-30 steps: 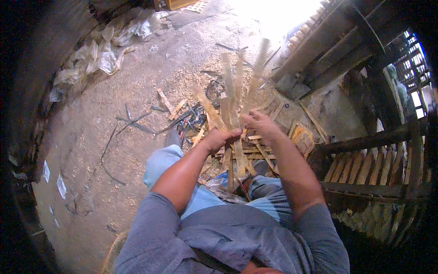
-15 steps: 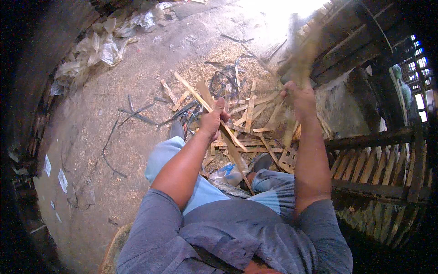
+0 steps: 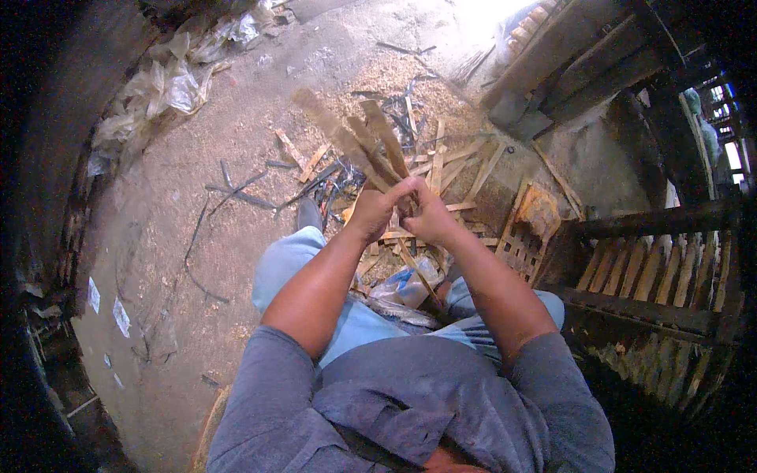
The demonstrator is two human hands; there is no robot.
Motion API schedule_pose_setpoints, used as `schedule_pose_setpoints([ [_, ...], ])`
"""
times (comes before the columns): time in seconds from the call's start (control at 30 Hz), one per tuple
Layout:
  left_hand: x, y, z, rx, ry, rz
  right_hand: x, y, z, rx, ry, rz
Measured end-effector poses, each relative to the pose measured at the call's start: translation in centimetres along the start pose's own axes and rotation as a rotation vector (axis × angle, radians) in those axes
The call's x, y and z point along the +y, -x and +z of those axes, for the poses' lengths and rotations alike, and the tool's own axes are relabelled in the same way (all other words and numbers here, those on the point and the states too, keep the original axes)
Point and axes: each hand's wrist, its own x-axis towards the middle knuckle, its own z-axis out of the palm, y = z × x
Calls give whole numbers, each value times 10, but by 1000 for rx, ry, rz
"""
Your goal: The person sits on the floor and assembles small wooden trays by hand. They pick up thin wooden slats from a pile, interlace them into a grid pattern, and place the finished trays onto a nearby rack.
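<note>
"Wooden slats (image 3: 344,140) are fanning out ahead of the left hand (image 3: 373,213) and right hand (image 3: 430,217), both clasping them."

"How firmly?"

"Overlap is hiding that. Uneven spread might be working one loose, and a slack grip would be dropping it among the scrap strips (image 3: 436,168) below."

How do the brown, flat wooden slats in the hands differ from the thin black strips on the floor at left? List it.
The brown, flat wooden slats are straight; among the thin black strips, one curves. The slats are gathered in the left hand and right hand; the strips lie on the floor. Both are long and narrow.
</note>
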Motion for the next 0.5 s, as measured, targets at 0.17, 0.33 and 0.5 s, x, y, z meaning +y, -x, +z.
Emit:
schedule_pose_setpoints([
  [0.17, 5, 7, -3, -125, -231, 202, 26, -10, 9, 50, -609, -128],
  [0.33, -2, 3, -2, -153, -417, 237, 153, -18, 27, 225, -1356, 297],
  [0.5, -21, -3, -6, -108, -721, 219, 198, -27, 50, 363, -973, 340],
])
